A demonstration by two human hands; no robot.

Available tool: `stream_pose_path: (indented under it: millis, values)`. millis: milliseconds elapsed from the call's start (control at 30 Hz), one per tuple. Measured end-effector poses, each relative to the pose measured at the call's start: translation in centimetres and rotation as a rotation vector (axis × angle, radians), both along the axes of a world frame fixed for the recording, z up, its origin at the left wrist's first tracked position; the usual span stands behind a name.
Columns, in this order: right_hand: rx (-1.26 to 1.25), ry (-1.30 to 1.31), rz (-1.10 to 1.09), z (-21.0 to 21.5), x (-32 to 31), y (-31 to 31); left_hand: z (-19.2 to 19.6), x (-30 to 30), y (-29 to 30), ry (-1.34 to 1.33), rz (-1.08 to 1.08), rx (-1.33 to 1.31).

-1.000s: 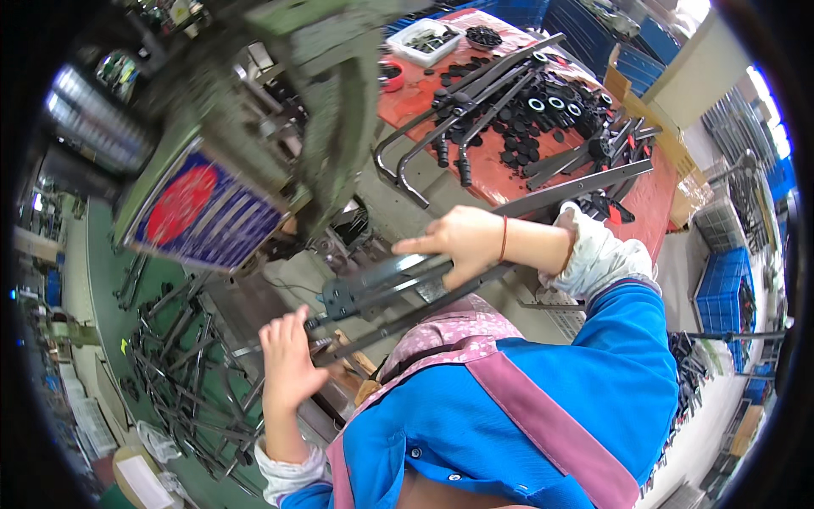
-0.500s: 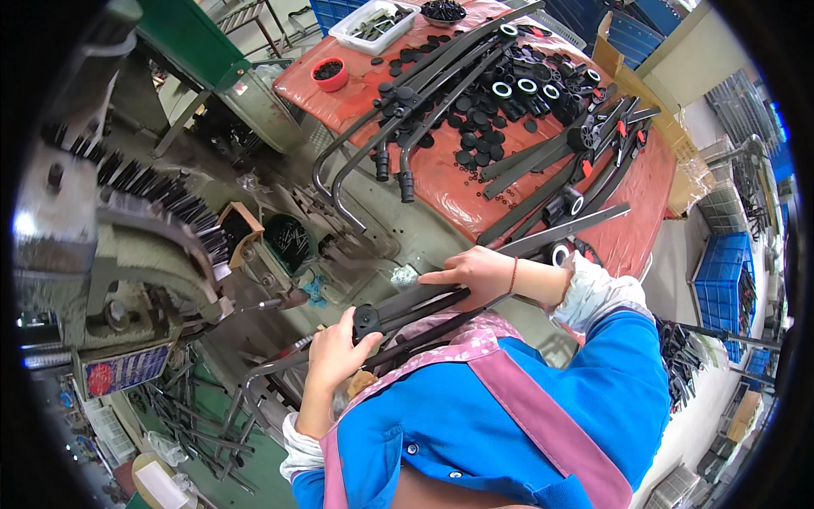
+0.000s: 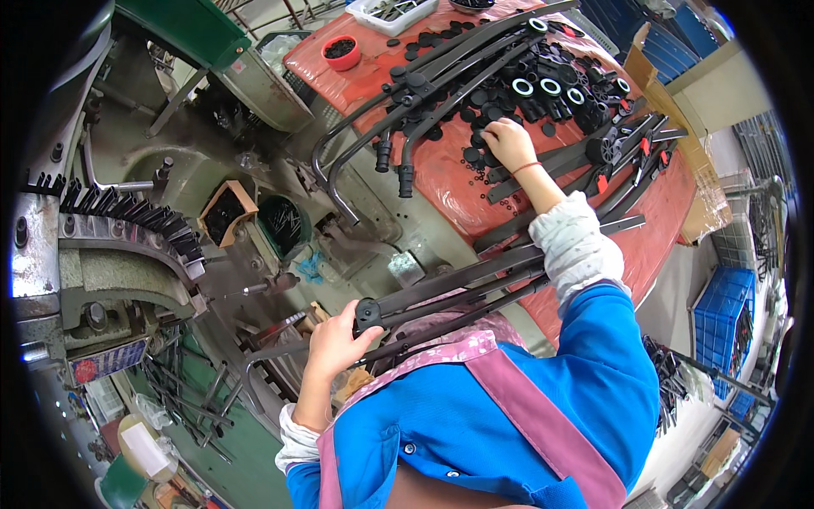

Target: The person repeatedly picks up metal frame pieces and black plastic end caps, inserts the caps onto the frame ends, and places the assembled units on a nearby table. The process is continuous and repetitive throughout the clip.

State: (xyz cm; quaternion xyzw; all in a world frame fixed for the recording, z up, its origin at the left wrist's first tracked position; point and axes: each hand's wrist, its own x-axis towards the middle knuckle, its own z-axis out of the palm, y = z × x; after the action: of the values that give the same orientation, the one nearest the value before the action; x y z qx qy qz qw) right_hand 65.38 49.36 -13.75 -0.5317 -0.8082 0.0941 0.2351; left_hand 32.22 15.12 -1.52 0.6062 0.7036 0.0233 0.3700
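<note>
My left hand (image 3: 339, 341) is wrapped round a dark metal tube frame (image 3: 483, 273), at its round black joint (image 3: 368, 314). The frame lies slantwise across my lap, its far end over the table edge. Out over the red-covered table (image 3: 445, 191), my right hand (image 3: 511, 146) has its fingertips pressed together among loose black round caps (image 3: 482, 120). Whether a cap is between those fingers is hidden. Tiny black rings (image 3: 509, 202) lie just nearer than that hand. Left of it rests another bent tube frame (image 3: 445, 72) with black fittings.
A red bowl (image 3: 342, 56) and a white tray (image 3: 394, 25) of parts stand at the table's back. Flat bars with red-marked fittings (image 3: 602, 153) lie at right. A heavy machine (image 3: 127, 263) stands left, with loose tubes (image 3: 182, 382) below. Blue crate (image 3: 722, 318) far right.
My right hand has left the tube frame and reached forward to the caps on the table. My left hand keeps its hold near the joint. The view has shifted slightly.
</note>
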Motion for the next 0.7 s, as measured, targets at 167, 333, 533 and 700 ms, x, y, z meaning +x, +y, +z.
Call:
stream_pose_path:
  millis: [167,333,533,700]
  values:
    - [-0.098,-0.179,-0.091,-3.2,-2.0,2.0,-0.4,0.0,-0.9,0.035,0.021,0.008]
    - [0.096,-0.162,-0.008,-2.5,-0.4,1.7,-0.3,0.0,-1.0,0.042,0.003,-0.014]
    - [-0.263,0.423,-0.015,4.3,-2.5,-4.9,-0.4,-0.5,-0.4,0.002,-0.032,-0.009]
    - [-0.551,0.5,0.324,10.3,-9.3,-20.2,-0.4,-0.7,-0.2,0.001,-0.054,0.051]
